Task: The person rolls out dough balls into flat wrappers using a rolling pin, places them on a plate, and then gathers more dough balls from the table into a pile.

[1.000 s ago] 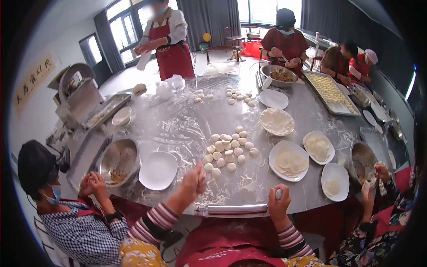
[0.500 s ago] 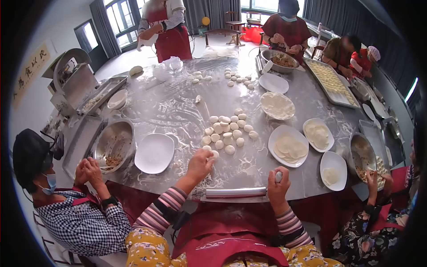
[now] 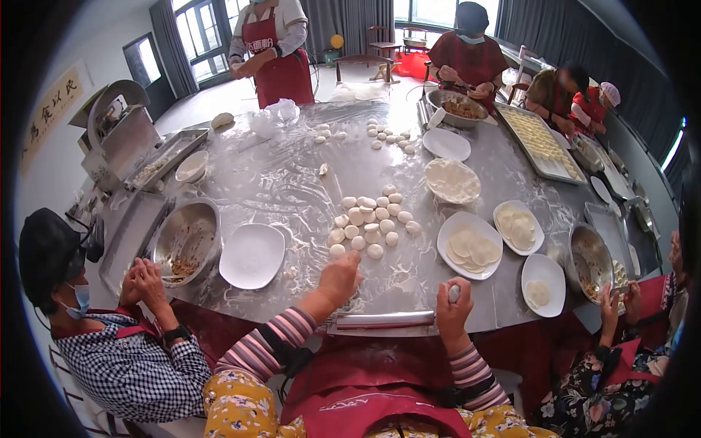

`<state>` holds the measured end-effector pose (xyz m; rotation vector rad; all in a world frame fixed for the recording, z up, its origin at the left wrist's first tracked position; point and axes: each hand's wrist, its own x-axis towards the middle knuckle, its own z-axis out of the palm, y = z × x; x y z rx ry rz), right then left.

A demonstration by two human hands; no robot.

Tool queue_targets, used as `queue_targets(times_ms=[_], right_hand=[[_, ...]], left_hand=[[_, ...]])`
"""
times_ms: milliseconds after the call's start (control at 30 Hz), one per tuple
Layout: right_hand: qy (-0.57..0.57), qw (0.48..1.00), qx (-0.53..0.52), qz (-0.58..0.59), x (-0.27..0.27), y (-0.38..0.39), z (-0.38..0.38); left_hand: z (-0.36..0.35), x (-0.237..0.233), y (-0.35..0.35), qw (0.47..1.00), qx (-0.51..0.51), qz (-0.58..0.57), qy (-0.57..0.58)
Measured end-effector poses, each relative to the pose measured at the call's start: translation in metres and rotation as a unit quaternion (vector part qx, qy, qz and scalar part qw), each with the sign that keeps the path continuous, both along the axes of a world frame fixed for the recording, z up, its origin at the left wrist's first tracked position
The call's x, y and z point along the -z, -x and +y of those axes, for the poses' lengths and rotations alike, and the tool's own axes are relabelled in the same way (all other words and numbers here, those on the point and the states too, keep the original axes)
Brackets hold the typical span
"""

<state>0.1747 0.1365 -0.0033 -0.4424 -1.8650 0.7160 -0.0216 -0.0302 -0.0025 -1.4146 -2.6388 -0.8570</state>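
Note:
Just below the cluster of dough pieces (image 3: pixel 371 219), my left hand (image 3: pixel 339 280) is closed low over the floured table (image 3: pixel 292 182); what its fingers cover is hidden. My right hand (image 3: pixel 453 306) is wrapped round a greyish rounded object (image 3: pixel 454 293), whose end shows between thumb and fingers. Between my hands, a shiny metal bar (image 3: pixel 385 319) lies along the table's near edge. To the right of the dough pieces, a white plate (image 3: pixel 446 255) holds flat, round wrappers.
A white dish (image 3: pixel 253 255) and a steel bowl (image 3: pixel 188 241) are at left, beside a person (image 3: pixel 124 350). Another person's hands (image 3: pixel 618 301) are near a steel bowl (image 3: pixel 590 263) at right. A flour bowl (image 3: pixel 453 181) stands beyond the wrappers. Several people stand across the table.
My left hand has shifted slightly right and down, and the dough ball at its fingertips no longer shows. My right hand still grips the greyish object. The view has shifted slightly.

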Motion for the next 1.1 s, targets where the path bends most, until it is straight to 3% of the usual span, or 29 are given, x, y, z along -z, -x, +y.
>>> queue_targets(times_ms=[33,67,100,133,267,367,400,467,567,633,733,867,933,967,1100], right_hand=[[0.003,1.0,-0.001,-0.001,0.0,0.0,0.0],[0.003,1.0,-0.001,0.0,-0.001,-0.001,-0.002],[0.04,0.999,-0.015,-0.005,-0.004,-0.003,-0.005],[0.077,0.997,-0.03,-0.01,-0.006,-0.004,-0.007],[0.045,0.999,-0.025,-0.011,0.003,0.002,0.005],[0.059,0.995,-0.075,0.015,0.005,0.004,0.009],[0.086,0.993,-0.085,0.002,0.006,0.001,0.008],[0.151,0.984,-0.088,-0.024,0.007,-0.001,0.007],[0.133,0.988,-0.071,-0.043,0.015,0.019,0.019],[0.016,0.998,-0.047,-0.026,0.003,0.033,0.023],[0.029,0.998,-0.051,-0.024,0.002,0.037,0.023],[-0.032,0.999,-0.025,-0.02,-0.001,0.019,0.018],[-0.024,1.0,0.007,0.01,0.002,0.006,0.006],[0.032,0.999,-0.004,-0.018,0.0,0.007,0.005],[-0.021,0.999,0.004,-0.05,0.002,0.054,0.026]], left_hand=[[0.002,0.002,-0.003,0.995,0.0,-0.073,-0.071],[0.006,0.007,-0.004,0.995,0.0,-0.073,-0.071],[0.013,0.015,-0.006,0.956,0.027,-0.274,-0.098],[0.019,0.022,-0.009,0.876,0.051,-0.463,-0.122],[0.038,0.038,-0.031,0.88,0.094,-0.456,-0.092],[0.035,0.018,-0.034,0.974,0.114,-0.197,-0.015],[0.032,0.021,-0.031,0.974,0.12,-0.19,-0.007],[0.024,0.022,-0.03,0.946,0.122,-0.299,-0.034],[0.027,0.007,-0.03,0.96,0.108,-0.257,0.003],[0.034,0.0,-0.032,0.973,0.113,-0.182,0.09],[0.039,-0.002,-0.025,0.958,0.133,-0.202,0.154],[0.03,0.015,-0.016,0.96,0.145,-0.216,0.1],[0.029,0.016,-0.018,0.959,0.134,-0.24,0.068],[0.029,0.017,-0.022,0.96,0.133,-0.236,0.066],[0.04,0.002,-0.026,0.965,0.092,-0.205,0.134]])
